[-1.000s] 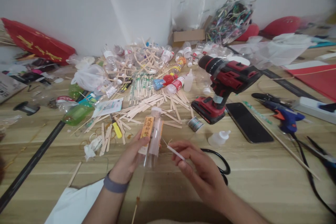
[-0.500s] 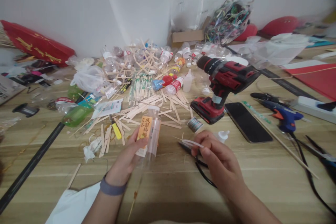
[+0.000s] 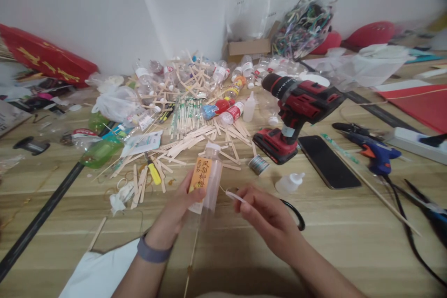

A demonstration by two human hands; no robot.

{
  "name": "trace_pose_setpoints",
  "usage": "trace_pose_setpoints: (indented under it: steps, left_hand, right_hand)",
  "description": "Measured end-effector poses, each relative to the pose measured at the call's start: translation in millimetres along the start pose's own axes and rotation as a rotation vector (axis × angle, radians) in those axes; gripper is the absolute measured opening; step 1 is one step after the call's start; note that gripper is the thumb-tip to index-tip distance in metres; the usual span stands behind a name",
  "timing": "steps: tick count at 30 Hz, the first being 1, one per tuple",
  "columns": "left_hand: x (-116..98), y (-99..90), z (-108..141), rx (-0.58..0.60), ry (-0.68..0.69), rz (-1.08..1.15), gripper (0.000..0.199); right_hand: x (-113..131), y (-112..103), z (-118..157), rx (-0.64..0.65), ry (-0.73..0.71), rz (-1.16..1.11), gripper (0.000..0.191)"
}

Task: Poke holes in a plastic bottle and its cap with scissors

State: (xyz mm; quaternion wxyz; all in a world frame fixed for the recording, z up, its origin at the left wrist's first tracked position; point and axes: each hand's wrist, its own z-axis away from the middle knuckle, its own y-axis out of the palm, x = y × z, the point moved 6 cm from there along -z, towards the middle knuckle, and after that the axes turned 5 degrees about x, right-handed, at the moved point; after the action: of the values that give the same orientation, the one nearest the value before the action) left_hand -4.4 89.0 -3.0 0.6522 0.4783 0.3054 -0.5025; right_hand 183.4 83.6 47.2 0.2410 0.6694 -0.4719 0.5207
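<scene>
My left hand (image 3: 179,209) is wrapped round a clear plastic bottle (image 3: 215,179) with an orange label and a white cap, tilted in front of me. A thin golden cord (image 3: 190,265) trails down below the bottle's base. Between thumb and fingers of my right hand (image 3: 270,223) is a thin white strip (image 3: 234,196), its tip close to the bottle's right side. A fine pale thread shows at that tip. Behind the right hand lies a tool with a black looped handle (image 3: 297,215), mostly hidden.
A red cordless drill (image 3: 296,111) stands beyond my right hand. Near it are a thread spool (image 3: 259,165), a small dropper bottle (image 3: 289,182), a phone (image 3: 330,162) and a blue glue gun (image 3: 379,151). Wooden sticks (image 3: 188,144) and plastic bottles crowd the back.
My right hand has moved left with the white strip, bringing it near the bottle. The bottle has shifted slightly right and down in my left hand.
</scene>
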Motion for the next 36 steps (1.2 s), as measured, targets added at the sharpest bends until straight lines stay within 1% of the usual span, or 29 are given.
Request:
trace_pose_setpoints:
  steps: [5, 8, 13, 19, 22, 30, 36]
  left_hand:
    - [0.7, 4.9, -0.3, 0.065, 0.023, -0.026, 0.077]
    - [0.6, 2.8, -1.3, 0.043, 0.019, -0.014, 0.074]
    - [-2.4, 0.2, 0.1, -0.014, 0.003, 0.019, 0.077]
    - [-1.8, 0.1, 0.2, -0.020, -0.007, 0.038, 0.079]
    - [-0.5, -0.8, -0.3, -0.026, -0.010, 0.035, 0.076]
    - [0.8, 0.2, -0.9, 0.028, 0.011, 0.005, 0.069]
    - [2.1, -0.1, -1.1, 0.042, -0.007, -0.012, 0.076]
  right_hand:
    - [-5.0, 8.6, 0.3, 0.042, 0.019, -0.037, 0.021]
    - [-5.7, 8.1, 0.8, 0.024, 0.009, -0.026, 0.018]
    - [-9.3, 7.8, 2.5, 0.013, 0.014, -0.041, 0.018]
    - [-10.1, 7.1, 3.7, -0.008, -0.004, 0.008, 0.016]
    - [-9.0, 6.9, 4.1, -0.019, -0.011, 0.031, 0.016]
    - [-4.2, 11.6, 3.5, 0.031, -0.017, 0.018, 0.015]
    - [-2.5, 12.3, 2.2, 0.053, -0.028, 0.015, 0.016]
